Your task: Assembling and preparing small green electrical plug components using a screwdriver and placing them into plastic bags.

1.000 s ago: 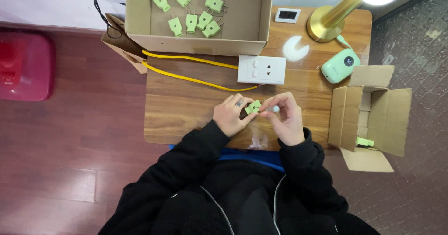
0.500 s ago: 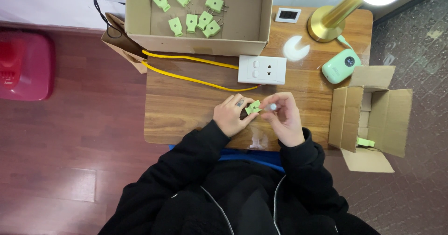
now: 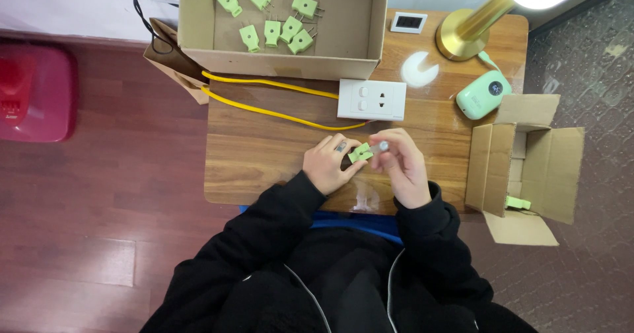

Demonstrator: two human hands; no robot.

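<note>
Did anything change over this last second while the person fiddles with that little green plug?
Hardly anything. The left hand keeps hold of the green plug, and the right hand still holds a small silvery tool against it. The white socket, yellow cable and boxes stayed put.

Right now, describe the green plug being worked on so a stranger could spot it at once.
Start at the wooden table, then find the white socket plate near its middle. Just below it, the left hand holds a green plug. It alone is in hand; the other plugs lie in the cardboard box.

Single head-worn view, straight down from fairly high over the wooden table (image 3: 264, 154).
</note>
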